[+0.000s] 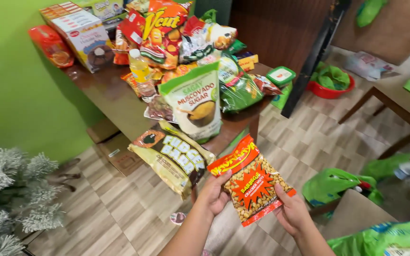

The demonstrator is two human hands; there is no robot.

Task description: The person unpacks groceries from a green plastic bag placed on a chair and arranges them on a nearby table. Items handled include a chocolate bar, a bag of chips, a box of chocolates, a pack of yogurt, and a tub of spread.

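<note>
Snack bags crowd the bench (115, 102); a red basin (329, 90) holds green bags. Left hand (213, 193) and right hand (291, 212) both grip a nut packet (251, 182).

brown table (115, 97), snack packets (167, 38), sugar pouch (196, 102)

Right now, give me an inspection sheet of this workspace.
Surface: dark wooden table, crowded.
Job's things: red-orange packet of nuts, held by both hands; yellow-and-brown snack bag beside it.
Clutter: green-and-white sugar pouch, chip bags, boxes, small bottle.
Grippers: left hand and right hand grip the packet's edges.
Cables: nothing seen.
Surroundings: green wall, frosted tree, red basin, green bags.
</note>
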